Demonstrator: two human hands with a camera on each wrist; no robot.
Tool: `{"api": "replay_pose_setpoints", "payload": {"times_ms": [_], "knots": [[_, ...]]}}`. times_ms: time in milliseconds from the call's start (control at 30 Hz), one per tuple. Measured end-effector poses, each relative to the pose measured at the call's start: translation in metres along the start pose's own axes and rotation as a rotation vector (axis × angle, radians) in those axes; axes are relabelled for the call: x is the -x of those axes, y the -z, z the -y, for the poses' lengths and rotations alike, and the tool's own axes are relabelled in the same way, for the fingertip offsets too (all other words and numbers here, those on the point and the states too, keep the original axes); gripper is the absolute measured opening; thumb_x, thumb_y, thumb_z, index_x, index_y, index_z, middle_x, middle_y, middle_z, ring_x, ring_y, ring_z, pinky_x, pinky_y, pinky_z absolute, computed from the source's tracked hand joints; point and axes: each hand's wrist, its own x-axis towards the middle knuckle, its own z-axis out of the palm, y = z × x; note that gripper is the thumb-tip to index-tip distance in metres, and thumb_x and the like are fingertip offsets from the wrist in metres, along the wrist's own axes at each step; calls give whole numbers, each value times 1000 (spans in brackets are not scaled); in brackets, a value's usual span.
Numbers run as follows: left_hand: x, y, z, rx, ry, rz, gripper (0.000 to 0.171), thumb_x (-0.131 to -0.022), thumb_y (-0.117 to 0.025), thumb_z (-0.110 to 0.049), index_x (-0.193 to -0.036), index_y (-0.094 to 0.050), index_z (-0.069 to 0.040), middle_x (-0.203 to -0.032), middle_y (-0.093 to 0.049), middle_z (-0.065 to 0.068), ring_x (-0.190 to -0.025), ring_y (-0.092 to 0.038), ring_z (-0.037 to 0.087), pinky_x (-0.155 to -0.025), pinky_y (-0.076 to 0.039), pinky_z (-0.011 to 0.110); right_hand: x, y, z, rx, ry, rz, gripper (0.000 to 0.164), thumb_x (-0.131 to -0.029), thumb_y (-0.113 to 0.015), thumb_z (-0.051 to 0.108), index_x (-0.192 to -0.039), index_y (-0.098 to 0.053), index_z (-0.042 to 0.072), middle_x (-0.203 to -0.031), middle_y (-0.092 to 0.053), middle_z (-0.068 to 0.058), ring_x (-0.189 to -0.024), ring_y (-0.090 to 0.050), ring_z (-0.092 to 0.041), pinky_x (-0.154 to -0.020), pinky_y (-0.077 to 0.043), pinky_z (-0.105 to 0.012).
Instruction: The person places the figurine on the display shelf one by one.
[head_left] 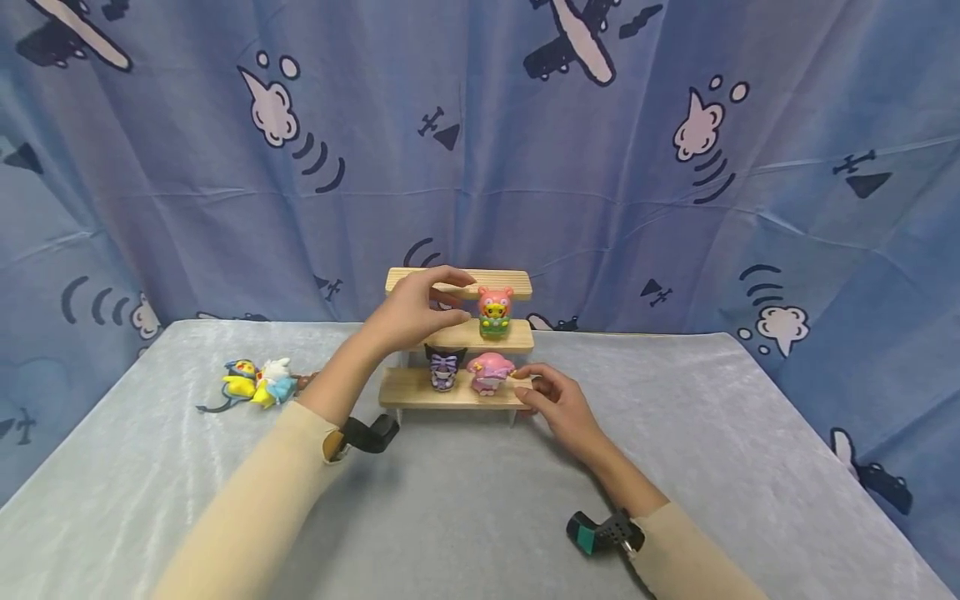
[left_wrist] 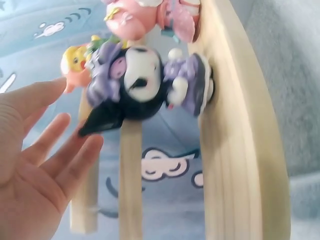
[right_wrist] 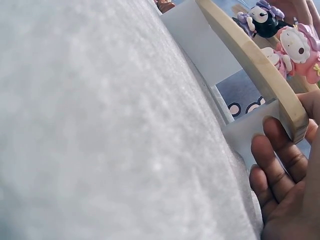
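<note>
A three-tier wooden display shelf [head_left: 420, 398] stands on the cloth. My left hand [head_left: 412, 310] reaches over its left side, thumb and fingers spread apart with nothing between them. Just right of those fingertips, a pink-and-green figurine with a yellow face [head_left: 494, 313] sits on the middle tier. On the bottom tier are a black-and-purple figurine [left_wrist: 142, 82] and a pink-hooded figurine [head_left: 491, 372]. My right hand [head_left: 557, 407] grips the right end of the bottom board, fingers beneath it by the white support [right_wrist: 252, 122], thumb at the board's end.
Several small figurines, among them a yellow one with a blue cap [head_left: 240, 380] and a white-and-blue one [head_left: 276, 382], lie on the grey cloth [head_left: 675, 433] left of the shelf. A blue airplane-print curtain [head_left: 480, 183] hangs right behind. Both wrists wear black camera mounts.
</note>
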Motion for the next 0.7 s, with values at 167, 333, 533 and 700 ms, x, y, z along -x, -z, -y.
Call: {"api": "replay_pose_setpoints", "payload": {"times_ms": [167,333,533,700], "knots": [[13,12,3,-16,16,-66,43,-93,-75,-19,-134,-62,-17,-139,-62,4,-121,-67,25,-97,-58,43,1,3,-1,-2,4,-3,26,-100,-62,11,-123,-61,-2,-87,-69,-13,-76,-65,-6,-72,-61,-30],[29,27,8,-7,19,-122,41,-94,-73,-21,-134,-63,-19,-140,-62,1,-121,-67,25,-93,-58,45,2,5,-3,-1,17,-7,26,-100,-62,10,-123,-61,-2,-82,-66,-7,-74,-64,-5,-71,-61,-29],[49,50,14,-63,54,-172,41,-96,-70,-25,-136,-61,-19,-145,-58,3,-123,-66,26,-94,-57,49,2,6,-6,4,23,-6,27,-100,-62,11,-123,-61,-2,-78,-63,-1,-71,-62,-5,-71,-60,-29],[67,68,16,-102,97,-221,38,-98,-68,-28,-135,-62,-19,-144,-59,5,-124,-65,28,-96,-55,53,3,7,-6,9,17,-15,26,-100,-62,10,-123,-61,-2,-79,-64,-2,-72,-63,-5,-71,-60,-28]]}}
